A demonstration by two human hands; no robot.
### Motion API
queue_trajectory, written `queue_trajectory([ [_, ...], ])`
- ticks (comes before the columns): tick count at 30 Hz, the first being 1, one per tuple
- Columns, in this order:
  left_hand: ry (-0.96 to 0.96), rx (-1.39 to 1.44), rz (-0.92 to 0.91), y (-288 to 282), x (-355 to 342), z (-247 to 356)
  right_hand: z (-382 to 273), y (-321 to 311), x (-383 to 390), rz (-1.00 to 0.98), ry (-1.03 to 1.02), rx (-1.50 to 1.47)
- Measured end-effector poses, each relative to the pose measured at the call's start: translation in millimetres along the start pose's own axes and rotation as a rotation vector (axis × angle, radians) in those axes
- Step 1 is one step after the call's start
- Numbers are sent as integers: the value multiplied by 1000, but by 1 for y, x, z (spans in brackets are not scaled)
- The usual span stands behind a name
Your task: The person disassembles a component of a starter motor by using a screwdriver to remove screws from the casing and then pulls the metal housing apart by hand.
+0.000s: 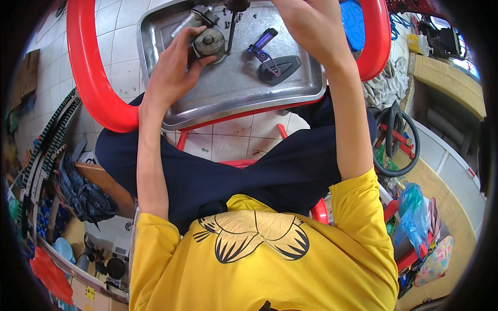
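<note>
My left hand (179, 65) curls its thumb and fingers around a round, worn grey metal part (210, 43) with a raised knob on top, at the left of a steel tray (238, 110). Just behind it lies a cylindrical metal piece (188, 23), like a small motor housing. A screwdriver (233, 31) with a dark handle stands with its shaft down beside the round part; its handle is partly cut off by the top edge. My right hand (308, 26) reaches over the tray's far right, its fingers out of view, so what it holds is hidden.
A purple clamp (263, 41) joined to a dark oval plate (280, 70) lies mid-tray. Several small screws (226, 24) are scattered at the back. The tray rests on a red plastic stool or chair (98, 78). A black tube loop (410, 150) and plastic bags (412, 212) are at right.
</note>
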State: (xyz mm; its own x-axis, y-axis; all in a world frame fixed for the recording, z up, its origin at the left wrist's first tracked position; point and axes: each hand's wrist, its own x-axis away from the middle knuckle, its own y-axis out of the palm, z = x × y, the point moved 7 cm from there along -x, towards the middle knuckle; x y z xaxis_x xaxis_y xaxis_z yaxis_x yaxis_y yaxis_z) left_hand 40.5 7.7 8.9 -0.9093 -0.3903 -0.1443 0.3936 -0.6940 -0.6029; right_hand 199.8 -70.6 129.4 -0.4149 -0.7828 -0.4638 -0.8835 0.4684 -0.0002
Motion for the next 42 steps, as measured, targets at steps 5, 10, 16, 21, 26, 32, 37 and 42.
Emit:
queue_trajectory([
  [5,-7,15,12,-5,4,-4,-9,3,0,-67,69,226],
  [10,-3,10,-1,-2,3,0,3,-8,-6,-85,-5,170],
  [16,4,-14,1,-2,4,-4,1,0,-3,-60,-36,164],
  [21,-12,-16,-13,0,3,-4,2,-3,-5,-103,-34,54],
  [26,-4,-16,4,-2,6,-7,-6,-1,-4,-135,93,-92],
  [32,21,-10,3,1,3,-2,-1,-5,-7,-87,-9,96],
  [37,-14,-17,-3,1,3,-7,2,-5,-3,21,-16,159],
  [42,-5,-57,-14,2,6,-10,-18,-1,-4,-29,32,166],
])
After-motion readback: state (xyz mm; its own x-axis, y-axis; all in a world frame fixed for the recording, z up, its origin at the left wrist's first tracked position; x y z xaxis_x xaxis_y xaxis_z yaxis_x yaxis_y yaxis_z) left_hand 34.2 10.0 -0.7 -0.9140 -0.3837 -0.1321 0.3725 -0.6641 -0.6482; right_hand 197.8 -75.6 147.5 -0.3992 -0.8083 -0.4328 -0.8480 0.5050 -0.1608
